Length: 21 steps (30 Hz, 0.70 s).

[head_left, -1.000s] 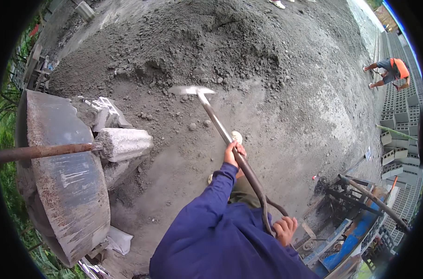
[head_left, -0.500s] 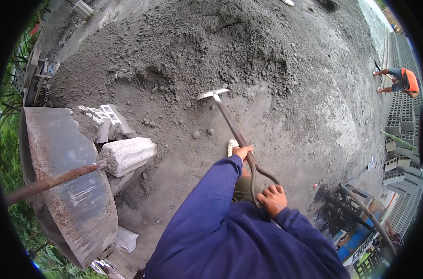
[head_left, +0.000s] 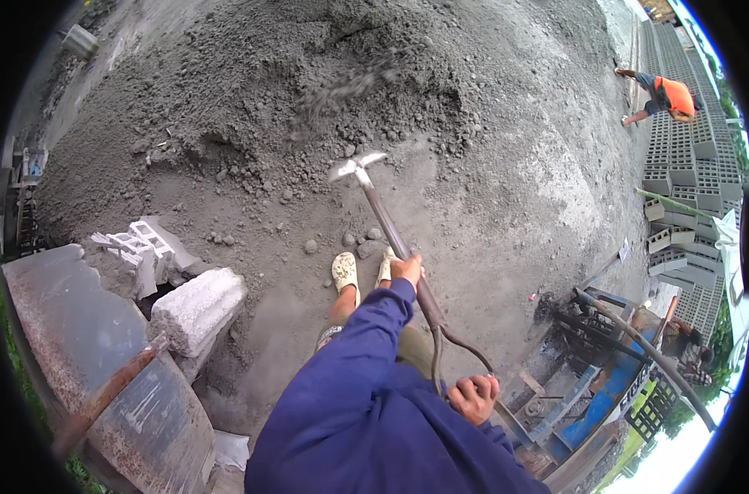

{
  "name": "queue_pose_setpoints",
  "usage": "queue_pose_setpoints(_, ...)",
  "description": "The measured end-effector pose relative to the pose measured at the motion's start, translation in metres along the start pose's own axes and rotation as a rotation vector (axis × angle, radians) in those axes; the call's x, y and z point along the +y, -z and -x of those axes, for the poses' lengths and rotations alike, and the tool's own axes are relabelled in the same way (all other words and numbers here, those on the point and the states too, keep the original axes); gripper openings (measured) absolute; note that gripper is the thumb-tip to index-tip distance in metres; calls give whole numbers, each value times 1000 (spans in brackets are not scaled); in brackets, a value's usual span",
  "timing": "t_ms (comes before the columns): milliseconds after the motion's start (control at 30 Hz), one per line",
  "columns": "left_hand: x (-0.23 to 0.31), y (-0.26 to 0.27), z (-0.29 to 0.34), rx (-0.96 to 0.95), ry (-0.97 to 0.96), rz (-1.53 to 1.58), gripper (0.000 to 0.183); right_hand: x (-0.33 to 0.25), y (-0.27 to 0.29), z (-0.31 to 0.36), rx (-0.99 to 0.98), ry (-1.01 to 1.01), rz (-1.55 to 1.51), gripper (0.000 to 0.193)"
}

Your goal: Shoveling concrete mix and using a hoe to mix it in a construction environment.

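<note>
I hold a shovel (head_left: 388, 222) with a brown shaft, a forked handle end and a pale metal blade. My left hand (head_left: 406, 269) is wrapped round the lower part of the shaft. At the grip end my right hand (head_left: 474, 398) is closed, close to my body. The blade hangs at the foot of a heap of grey sand or gravel mix (head_left: 308, 90), foreshortened so that its face barely shows. Loose material blurs in the air above the heap's front.
To the left stands a rusty metal drum (head_left: 78, 321) with a bar, beside a rough concrete block (head_left: 197, 309) and broken hollow-block pieces (head_left: 140, 247). A blue-framed machine (head_left: 588, 403) sits at lower right. Beyond, a person in orange (head_left: 675, 97) bends near stacked hollow blocks (head_left: 683, 165).
Loose material now flies over the heap's front. My view has shifted, both my feet now show, and the shovel stays in both hands with its blade still near the heap's foot.
</note>
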State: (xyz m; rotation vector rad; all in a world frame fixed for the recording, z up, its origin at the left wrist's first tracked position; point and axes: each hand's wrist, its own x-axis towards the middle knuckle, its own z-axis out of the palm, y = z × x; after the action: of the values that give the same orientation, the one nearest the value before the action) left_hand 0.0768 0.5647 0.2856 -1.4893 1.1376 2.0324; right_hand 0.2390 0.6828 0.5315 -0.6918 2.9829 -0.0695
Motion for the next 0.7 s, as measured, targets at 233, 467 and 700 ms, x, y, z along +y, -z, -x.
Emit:
queue_pose_setpoints(233,55,2,-91,37,-67,-312,12,6,-33,-100,-263,184,-181,13)
queue_pose_setpoints(467,-82,34,-19,41,64,-461,17,-5,25,-7,-453,107,-220,13)
queue_pose_setpoints(700,-117,75,67,42,280,-184,14,2,50,82,-410,108,-177,4)
